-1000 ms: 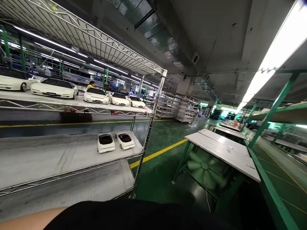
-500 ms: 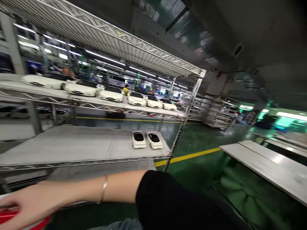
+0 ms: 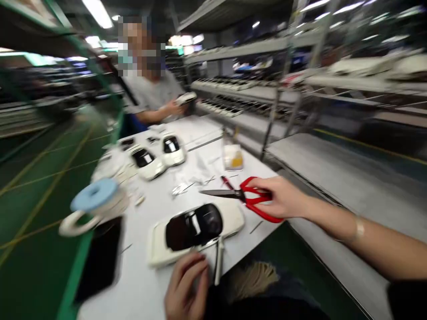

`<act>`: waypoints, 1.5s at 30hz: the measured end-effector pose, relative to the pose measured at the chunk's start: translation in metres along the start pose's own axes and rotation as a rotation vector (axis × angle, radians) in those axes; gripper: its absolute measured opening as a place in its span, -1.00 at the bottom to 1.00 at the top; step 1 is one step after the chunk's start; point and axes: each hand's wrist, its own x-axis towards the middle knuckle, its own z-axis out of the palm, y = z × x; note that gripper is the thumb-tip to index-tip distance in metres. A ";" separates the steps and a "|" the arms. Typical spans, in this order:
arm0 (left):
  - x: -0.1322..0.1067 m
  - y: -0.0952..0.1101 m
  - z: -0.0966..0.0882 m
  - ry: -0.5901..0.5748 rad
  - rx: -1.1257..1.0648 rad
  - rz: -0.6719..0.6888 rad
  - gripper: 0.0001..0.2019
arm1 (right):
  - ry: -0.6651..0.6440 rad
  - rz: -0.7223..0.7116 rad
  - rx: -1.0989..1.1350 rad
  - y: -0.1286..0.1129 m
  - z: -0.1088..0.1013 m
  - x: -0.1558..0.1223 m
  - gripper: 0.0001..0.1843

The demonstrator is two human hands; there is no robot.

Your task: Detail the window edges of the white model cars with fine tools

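Red-handled scissors (image 3: pixel 258 200) are in my right hand (image 3: pixel 283 195), which is closed around the handles; the blades look together and point left over the table. Below the blades lies a white model car (image 3: pixel 196 233) with a dark roof and windows, one door (image 3: pixel 218 262) swung out on the near side. My left hand (image 3: pixel 187 286) is at the car's near edge beside that door, fingers curled with their tips against the body. Blur hides the exact contact of the fingertips.
On the white table (image 3: pixel 133 284) are a black phone (image 3: pixel 100 258), a mug with a blue lid (image 3: pixel 95 195), two more white cars (image 3: pixel 147 162), plastic scraps and a small box (image 3: pixel 232 156). A co-worker (image 3: pixel 153 93) opposite holds a car. Wire shelves (image 3: pixel 320 164) stand at right.
My view has swung from the wire rack with white cars to the work table. My right arm, earlier stretched across to the lower left, now reaches in from the right, holding the scissors.
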 end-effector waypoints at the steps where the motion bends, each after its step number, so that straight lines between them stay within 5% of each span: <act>1: -0.002 0.005 -0.001 -0.022 0.015 -0.001 -0.84 | -0.033 -0.091 -0.113 0.000 0.000 0.001 -0.76; 12: -0.003 0.032 0.009 0.130 -0.219 -0.336 -0.87 | -0.125 -0.615 -0.697 0.043 -0.007 -0.006 -0.70; 17: -0.004 0.037 0.014 0.151 -0.306 -0.471 -0.90 | -0.254 -0.593 -0.675 0.057 -0.013 -0.010 -0.57; 24: 0.003 0.041 0.010 0.138 -0.423 -0.608 -0.94 | -0.229 -0.720 -0.685 0.047 -0.005 0.003 -0.62; 32: 0.005 0.038 0.009 0.115 -0.406 -0.605 -0.94 | -0.246 -0.664 -0.667 0.047 0.004 0.001 -0.47; 39: 0.005 0.037 0.011 0.084 -0.402 -0.562 -0.89 | -0.284 -0.827 -0.754 0.047 0.008 0.003 -0.58; 45: 0.006 0.037 0.009 0.086 -0.367 -0.549 -0.88 | -0.276 -0.815 -0.720 0.043 0.007 -0.001 -0.59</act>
